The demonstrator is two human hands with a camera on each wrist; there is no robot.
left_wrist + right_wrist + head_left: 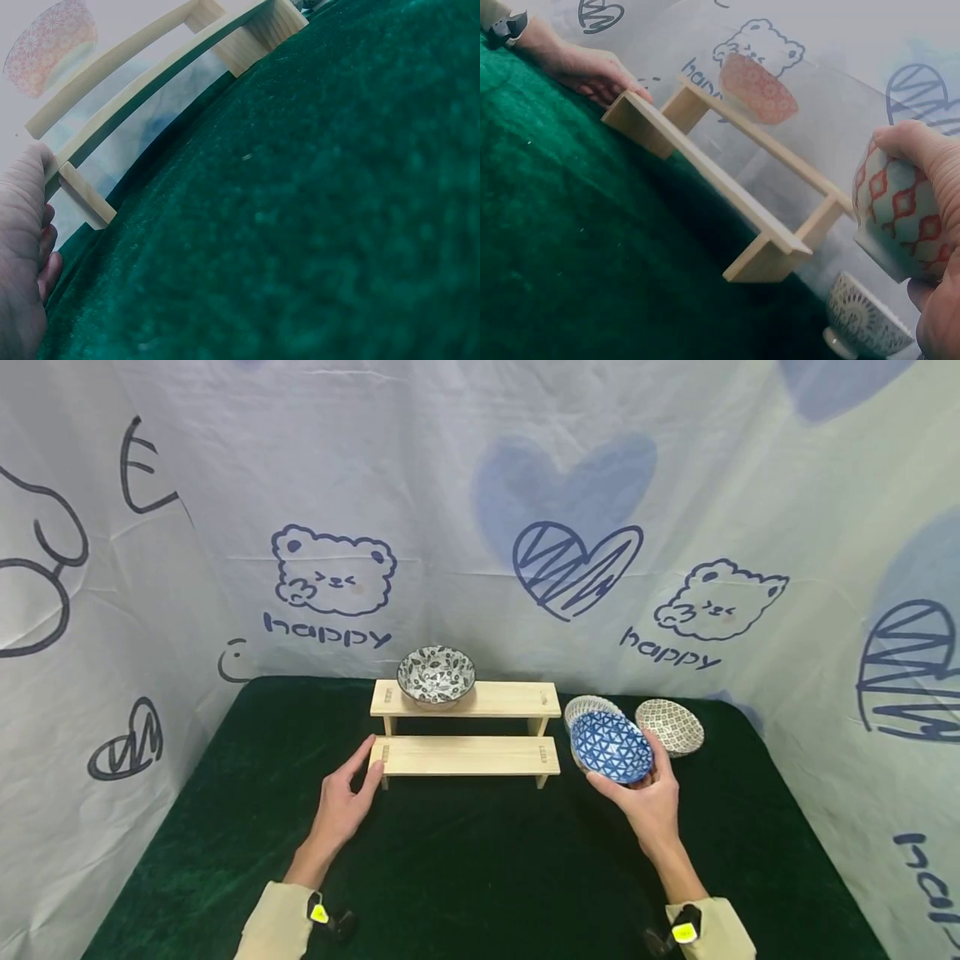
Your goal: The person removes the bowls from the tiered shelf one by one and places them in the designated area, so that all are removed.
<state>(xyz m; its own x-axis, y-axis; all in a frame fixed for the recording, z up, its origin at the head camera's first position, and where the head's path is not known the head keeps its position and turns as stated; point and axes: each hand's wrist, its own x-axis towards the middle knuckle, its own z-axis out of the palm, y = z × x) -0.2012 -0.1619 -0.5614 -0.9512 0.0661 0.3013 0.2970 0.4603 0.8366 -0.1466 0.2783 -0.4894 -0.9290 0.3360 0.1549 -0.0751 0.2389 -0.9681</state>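
Note:
My right hand [654,810] holds a small bowl [611,746], tilted, with a blue and white triangle pattern inside. In the right wrist view its outside shows a red lattice on white, with the thumb at the rim and fingers round the far side. My left hand [341,810] grips the left end of the lower board of a two-tier wooden shelf [465,755], thumb toward the front corner, fingertips at the back corner. On the upper board's left part stands a bowl [437,673], black floral inside and reddish outside.
Behind the held bowl and partly hidden by it is a pale patterned bowl [588,704]. To its right a beige patterned bowl [670,727] leans on the dark green cloth [480,868]. A printed white curtain [450,485] closes off the back and sides.

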